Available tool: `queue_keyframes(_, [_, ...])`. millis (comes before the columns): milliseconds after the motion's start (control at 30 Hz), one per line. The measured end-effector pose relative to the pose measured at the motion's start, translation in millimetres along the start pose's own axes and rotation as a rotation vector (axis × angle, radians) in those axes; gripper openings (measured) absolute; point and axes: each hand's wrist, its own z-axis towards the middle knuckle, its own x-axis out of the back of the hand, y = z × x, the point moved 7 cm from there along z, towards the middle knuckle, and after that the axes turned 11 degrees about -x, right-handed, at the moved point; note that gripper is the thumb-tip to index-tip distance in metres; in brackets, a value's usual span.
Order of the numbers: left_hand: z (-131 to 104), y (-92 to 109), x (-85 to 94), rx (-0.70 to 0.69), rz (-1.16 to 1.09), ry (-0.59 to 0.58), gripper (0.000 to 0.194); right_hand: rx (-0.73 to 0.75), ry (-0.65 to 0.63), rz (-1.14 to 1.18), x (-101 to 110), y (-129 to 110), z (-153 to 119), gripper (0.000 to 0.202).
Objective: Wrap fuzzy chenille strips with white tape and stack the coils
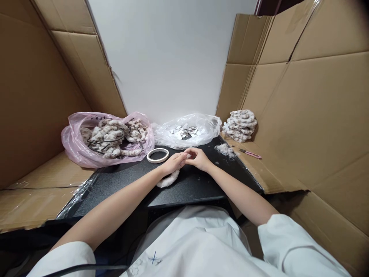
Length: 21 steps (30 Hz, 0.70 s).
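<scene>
A fluffy white-and-brown ring point(169, 180) hangs below my hands over the black table, its upper part hidden by the fingers. My left hand point(174, 162) is closed around it, with the back of the hand facing up. The fingers of my right hand point(199, 159) curl in from the other side and pinch a bit of the same fluff where the hands meet. What exactly lies between the fingertips is too small to make out. Just left of my left hand lies a roll of cream tape point(157, 155), flat on the table.
A pink plastic bag point(72, 144) of fluffy pieces and dark cords stands left. Behind my hands is a clear bag point(164, 132) of small metal and white parts. On the right are stacked fluffy rings point(240, 125), loose fluff point(225, 150) and pink thread snips point(251, 154). Cardboard walls point(314, 100) flank the table.
</scene>
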Motion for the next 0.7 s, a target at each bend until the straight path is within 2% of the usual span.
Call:
queue_keyframes(100, [1, 1, 5.4, -0.019, 0.018, 0.065, 0.048, -0.028, 0.034, 0.073, 9, -1, 1, 0.049])
queue_keyframes(233, [0, 6, 3.6, -0.047, 0.069, 0.04, 0.046, -0.107, 0.02, 0.13, 14, 1, 2, 0.034])
queue_keyframes(500, [-2, 6, -2.0, -0.033, -0.007, 0.014, 0.051, -0.245, -0.038, 0.315, 4, 13, 1, 0.034])
queue_keyframes(700, [-3, 1, -3.3, -0.002, 0.011, -0.013, 0.054, -0.205, -0.024, 0.194, 2, 15, 1, 0.028])
